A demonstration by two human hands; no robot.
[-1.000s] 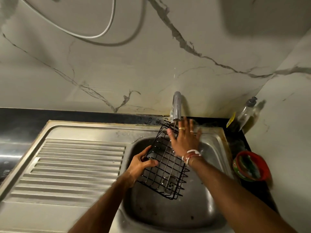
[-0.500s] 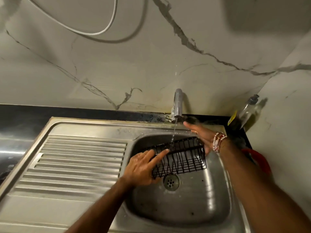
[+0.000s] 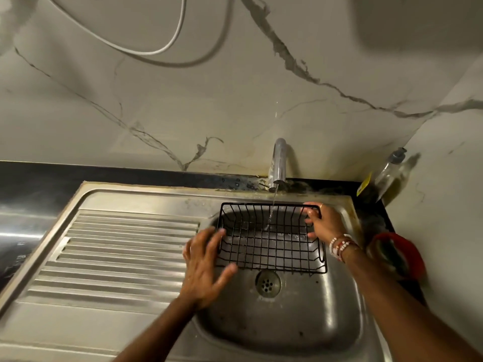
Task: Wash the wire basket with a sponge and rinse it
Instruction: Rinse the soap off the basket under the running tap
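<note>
**Basket turned level under the tap, rinse in progress**

Right grip [image 3: 325, 226]: fingers curled round the top wire at the wire basket's [image 3: 271, 246] far-right corner, holding it. Left grip [image 3: 206, 262]: wide, fingers spread and straight, laid against the basket's left end, thumb by the front-left corner. It steadies the basket and does not clamp.

Change: a second ago the basket stood steeply on edge with the left grip clamped on its rim. Half a second ago it lay on its side. Now it sits level, open side up, across the far half of the sink [image 3: 287, 330], with the drain [image 3: 268, 283] just in front of its near edge. Can't tell whether it rests on the basin or hangs above it.

The stream [image 3: 271, 212] from the tap [image 3: 278, 163] lands inside, right of centre on the wire floor.

My read: the person is rotating the basket face by face under the water, and this is the inside pass. No sponge in either grip and no suds visible, so the scrub looks done. The left end is dry of the stream, so shifting the basket sideways is likely next.

Off the sink's right edge: a red tub [image 3: 400, 254] and a soap bottle [image 3: 392, 173] in the far-right corner.
</note>
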